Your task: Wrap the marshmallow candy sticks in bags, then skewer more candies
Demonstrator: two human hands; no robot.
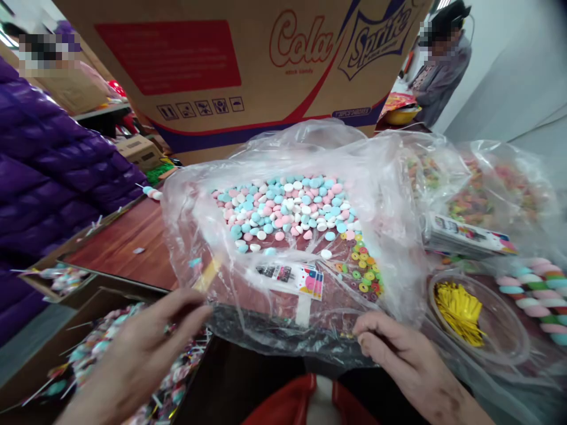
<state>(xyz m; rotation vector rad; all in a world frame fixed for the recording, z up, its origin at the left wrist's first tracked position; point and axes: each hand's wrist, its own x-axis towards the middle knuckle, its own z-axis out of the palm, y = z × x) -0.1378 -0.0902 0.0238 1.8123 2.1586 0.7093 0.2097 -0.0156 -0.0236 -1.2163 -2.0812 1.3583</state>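
A big clear plastic bag (390,195) lies open in front of me, full of small pink, white and blue candies (287,206), with coloured ring candies (365,271) at its right side. A printed card (295,277) shows through the bag's front. My left hand (142,354) hovers at the bag's lower left, fingers drawn together near a thin yellow strip (208,274); whether it grips the strip is unclear. My right hand (398,354) rests at the bag's front edge with fingers curled, thumb against the plastic.
A large Cola and Sprite cardboard box (248,65) stands behind the bag. A clear bowl (500,348) with yellow twist ties (458,310) sits at right, beside twisted marshmallow ropes (535,295) and more candy bags (496,183). A tray of wrapped lollipops (88,354) lies lower left. A purple-jacketed person is left; another stands far right.
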